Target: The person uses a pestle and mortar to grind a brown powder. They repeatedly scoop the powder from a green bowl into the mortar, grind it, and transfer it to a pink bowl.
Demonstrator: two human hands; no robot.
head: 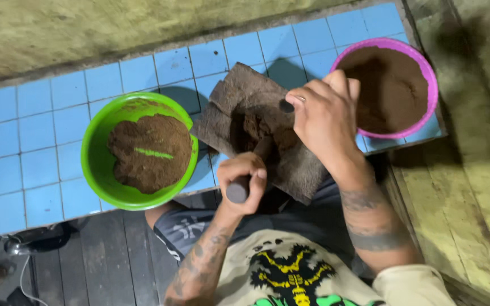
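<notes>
My left hand (pixel 244 177) is closed around a dark round-ended stick (pixel 238 190) whose far end presses into a small heap of brown powder (pixel 259 129). The powder lies on a stiff, creased brown sheet (pixel 239 96) at the near edge of a blue tiled table (pixel 35 130). My right hand (pixel 325 116) rests on the sheet's right side, fingers curled over it and holding it down; one finger wears a ring. A green bowl (pixel 94 156) of brown powder stands left of the sheet. A pink bowl (pixel 431 85) of the same powder stands right of it, just past my right hand.
A thin green strip lies on the powder in the green bowl. Dark floor planks (pixel 109 255) run below the table's near edge, with small objects and a cable at the lower left. Worn yellowish boards (pixel 472 187) rise on the right, and a rough wall lies beyond the table.
</notes>
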